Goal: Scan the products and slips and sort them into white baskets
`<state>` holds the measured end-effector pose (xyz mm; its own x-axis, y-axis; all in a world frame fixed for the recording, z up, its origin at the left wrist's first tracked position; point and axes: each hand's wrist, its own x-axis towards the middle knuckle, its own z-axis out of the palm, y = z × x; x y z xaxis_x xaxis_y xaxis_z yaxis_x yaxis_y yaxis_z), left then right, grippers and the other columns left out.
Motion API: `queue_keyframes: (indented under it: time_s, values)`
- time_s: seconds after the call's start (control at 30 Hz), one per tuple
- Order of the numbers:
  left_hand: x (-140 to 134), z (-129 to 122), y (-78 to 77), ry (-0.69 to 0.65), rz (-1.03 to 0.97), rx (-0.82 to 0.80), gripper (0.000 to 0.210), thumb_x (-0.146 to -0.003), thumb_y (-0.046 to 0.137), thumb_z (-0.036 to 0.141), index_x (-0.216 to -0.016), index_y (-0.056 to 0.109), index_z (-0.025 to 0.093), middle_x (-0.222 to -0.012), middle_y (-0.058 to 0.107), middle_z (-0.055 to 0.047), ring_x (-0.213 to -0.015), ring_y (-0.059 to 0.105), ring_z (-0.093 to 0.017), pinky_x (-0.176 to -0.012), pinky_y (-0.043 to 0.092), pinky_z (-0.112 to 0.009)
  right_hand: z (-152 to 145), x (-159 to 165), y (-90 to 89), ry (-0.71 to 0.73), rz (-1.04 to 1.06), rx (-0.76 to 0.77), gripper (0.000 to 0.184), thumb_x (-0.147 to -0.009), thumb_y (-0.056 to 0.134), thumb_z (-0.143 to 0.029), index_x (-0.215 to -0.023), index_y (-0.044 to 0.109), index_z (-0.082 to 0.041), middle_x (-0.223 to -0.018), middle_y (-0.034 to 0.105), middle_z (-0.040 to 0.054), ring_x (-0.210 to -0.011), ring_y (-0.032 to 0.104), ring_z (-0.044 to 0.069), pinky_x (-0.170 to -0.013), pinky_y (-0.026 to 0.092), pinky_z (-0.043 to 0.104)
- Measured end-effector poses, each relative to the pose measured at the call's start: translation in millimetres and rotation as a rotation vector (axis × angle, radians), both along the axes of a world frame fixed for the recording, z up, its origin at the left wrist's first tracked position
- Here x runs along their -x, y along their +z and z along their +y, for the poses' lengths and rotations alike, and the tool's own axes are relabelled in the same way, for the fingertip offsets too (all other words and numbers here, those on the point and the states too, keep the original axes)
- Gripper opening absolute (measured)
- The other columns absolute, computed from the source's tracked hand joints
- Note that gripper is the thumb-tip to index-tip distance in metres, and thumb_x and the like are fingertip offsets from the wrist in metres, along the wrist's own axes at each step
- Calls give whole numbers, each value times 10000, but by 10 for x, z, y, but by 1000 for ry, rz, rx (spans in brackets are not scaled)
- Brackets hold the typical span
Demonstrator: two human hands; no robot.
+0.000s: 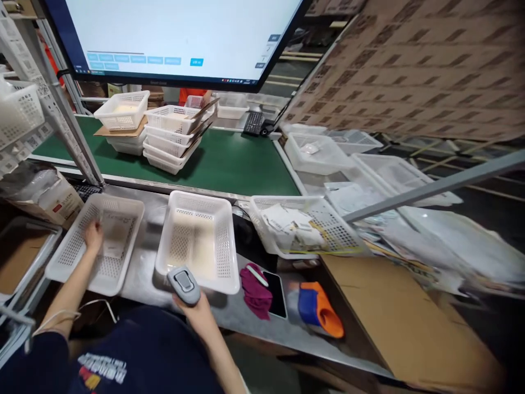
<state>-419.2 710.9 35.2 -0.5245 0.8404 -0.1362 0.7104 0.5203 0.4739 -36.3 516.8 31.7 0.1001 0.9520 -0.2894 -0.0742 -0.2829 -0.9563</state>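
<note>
My left hand (94, 236) reaches into the left white plastic basket (74, 261), fingers curled together near its inner left side. What they pinch, if anything, is too small to make out; a pale, see-through packet (116, 236) seems to lie beside them. Gripped in my right hand (196, 310) is a grey handheld barcode scanner (184, 284), held over the near left corner of a second white basket (234, 273). That basket has a cream-coloured bottom.
A monitor (172, 33) hangs ahead above a green conveyor belt (233, 158) carrying stacked white baskets (170, 148). To my right are a basket of papers (262, 241), a maroon cloth (255, 293), a phone-like tablet (279, 295), an orange-and-blue tape dispenser (318, 309) and cardboard (394, 317).
</note>
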Motion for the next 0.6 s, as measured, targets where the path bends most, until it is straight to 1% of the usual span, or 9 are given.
queue_keyframes:
  time_s: [0.07,0.17,0.2,0.27,0.37,0.43,0.47,0.53,0.6]
  values:
    - [-224,-106,74,-148,-94,-73,265,-1105,498,182,-1265,669,56,-1267,738,-199,-1230,678,-333,-1141,484,-456,134,74,105,62,-36,-27,601,-634,960,-515,-1120,802,-200,-1168,857,161,-1105,809,402,-1096,616,624]
    - [-691,-303,103,-340,-273,-138,121,-1042,570,199,-1067,672,140,-1091,749,-117,-1056,699,-260,-1026,545,-371,340,186,241,149,-68,-74,621,-668,945,-509,-1163,765,-178,-1196,841,164,-1141,791,392,-1124,595,604]
    - [-860,-375,89,-393,-335,-155,94,-1024,587,219,-1013,662,164,-1042,743,-97,-1012,699,-247,-986,560,-356,394,204,269,153,-67,-83,619,-672,943,-510,-1162,763,-176,-1197,839,163,-1146,788,389,-1129,592,597]
    - [-1179,-515,32,-475,-447,-180,110,-1008,607,280,-956,644,190,-979,729,-77,-949,702,-234,-927,583,-344,455,191,298,143,-59,-93,610,-700,931,-527,-1174,769,-180,-1222,835,163,-1165,784,383,-1139,588,591]
    - [-1520,-651,-90,-505,-550,-147,151,-1004,612,335,-934,620,201,-914,718,-65,-847,710,-222,-775,597,-322,406,46,272,117,-57,-90,622,-732,904,-562,-1213,780,-187,-1281,829,173,-1225,775,393,-1179,565,616]
    - [-1580,-654,-144,-486,-556,-101,141,-1009,627,331,-966,643,197,-924,742,-72,-823,725,-224,-700,591,-309,282,-105,201,78,-32,-60,639,-697,917,-568,-1193,798,-183,-1266,836,178,-1238,775,405,-1188,565,625]
    - [-1546,-625,-147,-464,-536,-89,129,-1015,637,316,-1015,668,191,-980,767,-86,-852,741,-227,-714,603,-312,199,-189,148,44,-15,-35,624,-670,932,-561,-1154,812,-186,-1228,844,173,-1223,780,408,-1177,577,622]
    - [-1378,-505,-94,-376,-422,-100,173,-1033,662,277,-1165,705,174,-1172,789,-124,-969,765,-232,-848,638,-341,6,-362,16,-48,8,26,533,-621,965,-538,-1017,831,-207,-1090,856,148,-1141,799,408,-1114,622,609]
    - [-1189,-300,32,-269,-261,-135,276,-1057,692,271,-1305,695,151,-1340,746,-155,-1095,755,-249,-1001,635,-408,-192,-540,-125,-161,0,64,432,-580,990,-512,-868,816,-241,-933,836,112,-1025,809,402,-1008,669,594]
